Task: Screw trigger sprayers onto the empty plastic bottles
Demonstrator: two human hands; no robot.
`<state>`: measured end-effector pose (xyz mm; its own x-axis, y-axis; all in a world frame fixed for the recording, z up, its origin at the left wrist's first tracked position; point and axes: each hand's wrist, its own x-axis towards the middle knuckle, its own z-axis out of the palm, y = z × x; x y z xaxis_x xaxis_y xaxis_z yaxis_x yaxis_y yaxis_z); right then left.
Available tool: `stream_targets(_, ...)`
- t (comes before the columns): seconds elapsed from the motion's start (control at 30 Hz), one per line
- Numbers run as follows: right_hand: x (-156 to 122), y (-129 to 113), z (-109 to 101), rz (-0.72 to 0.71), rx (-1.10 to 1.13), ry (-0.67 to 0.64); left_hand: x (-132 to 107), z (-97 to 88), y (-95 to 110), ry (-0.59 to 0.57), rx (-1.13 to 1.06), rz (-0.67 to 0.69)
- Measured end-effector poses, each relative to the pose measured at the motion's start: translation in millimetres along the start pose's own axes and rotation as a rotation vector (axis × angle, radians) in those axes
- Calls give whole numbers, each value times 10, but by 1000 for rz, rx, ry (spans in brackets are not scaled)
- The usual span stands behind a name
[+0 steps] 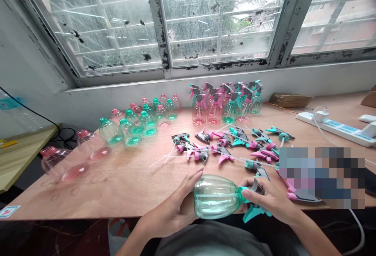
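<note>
A clear green spray bottle (216,197) lies sideways in front of me, its base to the left. My left hand (182,205) is closed around the base end, with the fingers partly hidden behind the bottle. At the neck, my right hand (264,197) grips the teal and grey spray head (252,211), which sits on the bottle's mouth. A pale tube runs lengthwise inside the bottle. Just beyond my hands, loose pink, teal and grey spray heads (201,155) with thin tubes lie scattered on the table.
Open-topped pink and green bottles (148,122) stand at the left and back of the wooden table (132,185). Several bottles with spray heads (214,109) stand by the window wall. A white power strip (337,128) and a wooden block (290,100) are at right, near a pixelated patch.
</note>
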<state>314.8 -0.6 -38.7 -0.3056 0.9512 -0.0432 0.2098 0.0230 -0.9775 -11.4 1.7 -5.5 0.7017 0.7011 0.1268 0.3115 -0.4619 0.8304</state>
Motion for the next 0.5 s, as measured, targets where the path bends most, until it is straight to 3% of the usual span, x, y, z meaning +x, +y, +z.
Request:
stream_targets(0.1,8,-18,24,5,-33,58,1,3,-9,5,10,44)
stream_targets(0.3,-6,86,-25,25,-58,120,-2,-8,4,10,0,-5)
stream_targets(0.5,-42,121,-32,102,-51,-3,4,5,0,11,14,55)
